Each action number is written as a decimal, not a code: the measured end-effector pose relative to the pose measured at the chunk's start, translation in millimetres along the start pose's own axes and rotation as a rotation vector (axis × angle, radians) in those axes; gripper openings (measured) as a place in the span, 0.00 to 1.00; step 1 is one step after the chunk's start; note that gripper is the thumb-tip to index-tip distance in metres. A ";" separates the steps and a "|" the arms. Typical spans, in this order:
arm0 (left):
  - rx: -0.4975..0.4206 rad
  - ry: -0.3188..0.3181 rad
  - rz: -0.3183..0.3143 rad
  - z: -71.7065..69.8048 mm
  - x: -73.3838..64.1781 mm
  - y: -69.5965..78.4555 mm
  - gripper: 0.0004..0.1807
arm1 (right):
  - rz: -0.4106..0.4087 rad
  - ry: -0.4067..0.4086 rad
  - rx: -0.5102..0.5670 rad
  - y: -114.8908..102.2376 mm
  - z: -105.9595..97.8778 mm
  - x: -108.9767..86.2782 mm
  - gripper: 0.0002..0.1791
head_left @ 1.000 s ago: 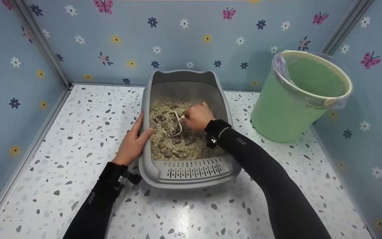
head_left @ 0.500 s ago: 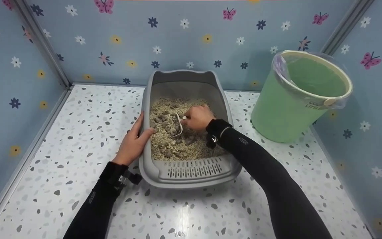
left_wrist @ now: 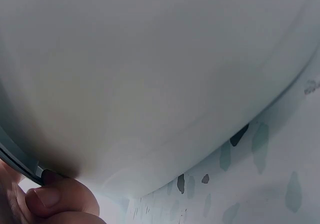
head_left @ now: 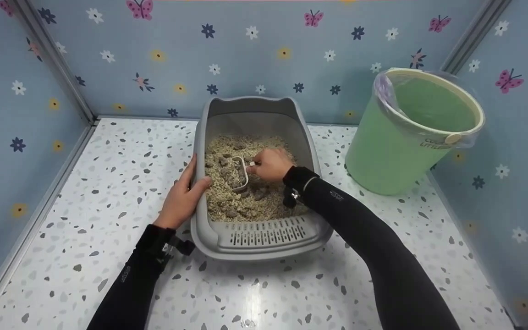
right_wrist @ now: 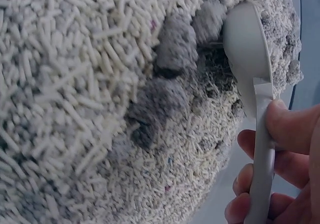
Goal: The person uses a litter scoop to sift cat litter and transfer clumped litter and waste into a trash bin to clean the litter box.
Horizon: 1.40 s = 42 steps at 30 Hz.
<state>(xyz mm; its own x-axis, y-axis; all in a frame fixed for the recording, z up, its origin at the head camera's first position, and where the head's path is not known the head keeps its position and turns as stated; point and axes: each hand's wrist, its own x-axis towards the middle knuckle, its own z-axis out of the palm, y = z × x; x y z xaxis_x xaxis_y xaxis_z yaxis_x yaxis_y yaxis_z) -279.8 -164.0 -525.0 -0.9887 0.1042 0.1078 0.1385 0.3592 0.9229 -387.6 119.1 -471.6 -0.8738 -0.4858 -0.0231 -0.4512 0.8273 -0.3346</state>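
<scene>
A grey litter box [head_left: 264, 251] holds pale pellet litter [head_left: 220, 208] with grey clumps [right_wrist: 175, 44] in it. My left hand [head_left: 180, 201] grips the box's left rim, thumb over the top. In the left wrist view its fingers [left_wrist: 65, 201] curl beneath the rim, against the outer wall [left_wrist: 145, 84]. With my right hand [head_left: 271, 165] I hold a pale litter scoop [right_wrist: 247, 39] by its handle, thumb along it and fingers wrapped round. The scoop's head is partly sunk in the litter beside several clumps, left of the hand.
To the right of the box stands a green bin [head_left: 383, 151] lined with a clear bag. Patterned blue panels [head_left: 255, 55] close off the back and both sides. The floor [head_left: 122, 183] is white with grey specks.
The scoop has shifted slightly left in the litter, and the clumps by its head have moved a little. My left hand keeps its grip on the rim.
</scene>
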 end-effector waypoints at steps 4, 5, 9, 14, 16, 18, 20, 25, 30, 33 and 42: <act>0.001 0.002 0.006 -0.3 -0.4 0.1 0.43 | 0.003 -0.015 0.055 0.1 3.3 0.7 0.31; 0.000 0.002 0.004 -0.1 -0.4 0.0 0.43 | 0.003 -0.015 0.064 0.0 3.7 0.7 0.32; -0.001 0.004 -0.004 0.7 -0.2 0.0 0.42 | 0.003 -0.028 0.080 -0.3 4.9 0.8 0.32; -0.004 0.007 -0.013 0.4 -0.4 0.4 0.43 | 0.003 -0.033 0.109 -0.7 6.0 1.5 0.32; -0.005 0.005 -0.009 0.2 -0.1 0.0 0.43 | 0.009 -0.045 0.132 -0.7 6.5 0.8 0.32; -0.009 0.004 -0.004 0.1 0.2 -0.4 0.43 | 0.021 -0.064 0.159 -0.7 7.0 -0.2 0.32; -0.013 0.006 -0.001 0.0 0.2 -0.4 0.43 | 0.030 -0.081 0.184 -1.3 6.8 -1.5 0.32; -0.061 -0.004 -0.009 0.0 -0.1 -0.2 0.43 | 0.050 -0.105 0.252 -2.9 3.7 -6.4 0.32; -0.017 -0.007 0.015 -0.7 -0.6 1.5 0.43 | 0.072 -0.128 0.330 -3.0 0.4 -10.0 0.33; -0.014 -0.011 0.015 -1.0 -1.3 2.4 0.43 | 0.085 -0.137 0.349 -2.8 0.0 -10.4 0.33; 0.001 0.001 0.000 -0.8 -1.3 1.4 0.42 | 0.099 -0.128 0.362 -3.5 3.0 -10.1 0.33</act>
<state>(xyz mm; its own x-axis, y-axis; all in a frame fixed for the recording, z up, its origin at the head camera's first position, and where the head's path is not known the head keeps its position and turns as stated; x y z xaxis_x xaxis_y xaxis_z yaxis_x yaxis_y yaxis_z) -278.3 -164.4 -523.6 -0.9888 0.1033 0.1079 0.1383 0.3602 0.9226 -376.6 120.3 -473.0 -0.8700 -0.4584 -0.1815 -0.2522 0.7302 -0.6350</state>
